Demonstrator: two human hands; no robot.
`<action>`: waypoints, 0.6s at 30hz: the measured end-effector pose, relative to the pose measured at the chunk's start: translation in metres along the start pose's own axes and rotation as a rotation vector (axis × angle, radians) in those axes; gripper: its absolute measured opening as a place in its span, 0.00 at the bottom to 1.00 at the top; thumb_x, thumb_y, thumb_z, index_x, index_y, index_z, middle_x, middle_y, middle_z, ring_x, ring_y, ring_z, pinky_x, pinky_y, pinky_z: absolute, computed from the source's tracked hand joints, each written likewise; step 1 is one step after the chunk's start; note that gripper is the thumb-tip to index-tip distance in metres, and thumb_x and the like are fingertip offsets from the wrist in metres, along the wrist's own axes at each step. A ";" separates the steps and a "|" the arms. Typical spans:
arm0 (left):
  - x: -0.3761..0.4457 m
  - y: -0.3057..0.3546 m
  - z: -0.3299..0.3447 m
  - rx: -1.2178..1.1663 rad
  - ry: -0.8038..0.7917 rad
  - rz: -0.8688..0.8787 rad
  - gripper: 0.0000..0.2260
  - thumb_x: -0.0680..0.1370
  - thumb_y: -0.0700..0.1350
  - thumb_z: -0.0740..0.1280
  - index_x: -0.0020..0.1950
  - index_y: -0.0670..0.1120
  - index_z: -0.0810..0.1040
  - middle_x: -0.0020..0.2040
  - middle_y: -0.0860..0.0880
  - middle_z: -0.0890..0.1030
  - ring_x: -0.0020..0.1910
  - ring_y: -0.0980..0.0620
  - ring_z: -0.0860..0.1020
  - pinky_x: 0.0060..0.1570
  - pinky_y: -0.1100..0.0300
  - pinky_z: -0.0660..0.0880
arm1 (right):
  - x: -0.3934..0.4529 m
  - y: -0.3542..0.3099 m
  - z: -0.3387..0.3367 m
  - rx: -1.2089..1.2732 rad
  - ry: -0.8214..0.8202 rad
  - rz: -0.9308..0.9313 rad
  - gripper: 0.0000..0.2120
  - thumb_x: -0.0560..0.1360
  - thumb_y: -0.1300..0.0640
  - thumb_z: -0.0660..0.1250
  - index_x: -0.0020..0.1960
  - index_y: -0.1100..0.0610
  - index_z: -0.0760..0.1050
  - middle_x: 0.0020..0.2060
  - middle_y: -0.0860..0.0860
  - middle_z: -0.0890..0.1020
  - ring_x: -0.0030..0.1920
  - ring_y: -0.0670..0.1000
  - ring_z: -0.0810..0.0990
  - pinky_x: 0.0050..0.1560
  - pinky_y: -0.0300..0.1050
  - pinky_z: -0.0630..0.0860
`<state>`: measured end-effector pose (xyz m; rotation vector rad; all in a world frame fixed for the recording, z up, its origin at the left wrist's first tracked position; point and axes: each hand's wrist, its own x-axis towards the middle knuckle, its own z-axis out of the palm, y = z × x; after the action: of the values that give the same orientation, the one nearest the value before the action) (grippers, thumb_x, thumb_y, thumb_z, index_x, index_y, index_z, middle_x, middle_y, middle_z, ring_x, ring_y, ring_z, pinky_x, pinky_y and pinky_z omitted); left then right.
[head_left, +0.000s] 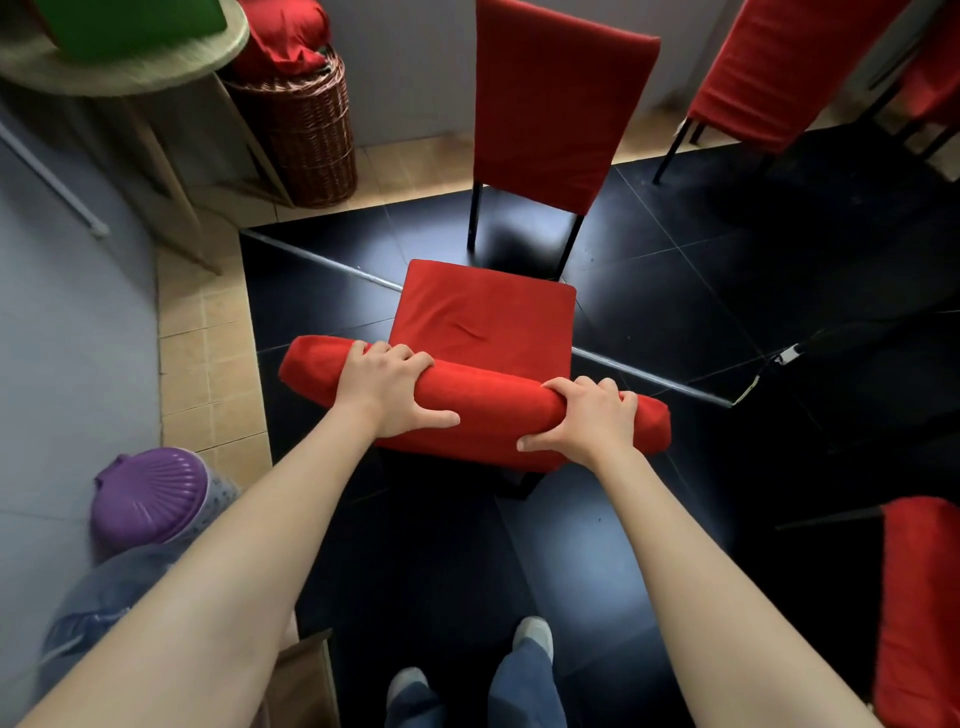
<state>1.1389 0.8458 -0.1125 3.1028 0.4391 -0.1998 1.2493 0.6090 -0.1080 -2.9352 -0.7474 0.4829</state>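
Black floor (727, 249) lay open right of chair, I saw; wall closer on left. Red chair (483, 312) faced me, seat as support. Rolled red cloth (493, 405) lay across seat's front edge, ends overhanging. Left hand (387, 387), right hand (589, 415) apart, each curled over roll, probably to stop unrolling

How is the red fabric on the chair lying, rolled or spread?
Rolled: red fabric forms a tube; left hand and right hand grip it.
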 end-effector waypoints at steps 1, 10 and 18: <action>0.002 -0.001 0.000 0.007 -0.003 0.008 0.44 0.59 0.81 0.47 0.64 0.56 0.73 0.60 0.51 0.78 0.59 0.47 0.74 0.64 0.47 0.63 | 0.001 0.000 -0.001 -0.006 -0.003 0.000 0.42 0.52 0.21 0.67 0.63 0.37 0.71 0.54 0.45 0.77 0.58 0.53 0.71 0.59 0.55 0.62; 0.008 -0.004 -0.002 0.008 -0.008 0.025 0.43 0.61 0.81 0.50 0.64 0.56 0.73 0.59 0.51 0.78 0.59 0.47 0.75 0.64 0.48 0.63 | 0.012 0.000 -0.010 -0.073 -0.117 -0.027 0.49 0.50 0.17 0.59 0.65 0.41 0.70 0.56 0.47 0.79 0.60 0.55 0.74 0.65 0.61 0.62; -0.002 -0.001 0.000 -0.001 -0.002 0.039 0.43 0.61 0.80 0.48 0.65 0.55 0.73 0.59 0.51 0.79 0.59 0.46 0.75 0.64 0.47 0.64 | -0.001 0.001 -0.006 -0.040 -0.108 -0.027 0.43 0.51 0.18 0.60 0.60 0.40 0.72 0.52 0.47 0.80 0.58 0.54 0.76 0.63 0.60 0.63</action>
<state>1.1366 0.8466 -0.1121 3.1070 0.3783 -0.2032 1.2506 0.6080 -0.1016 -2.9508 -0.8170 0.6352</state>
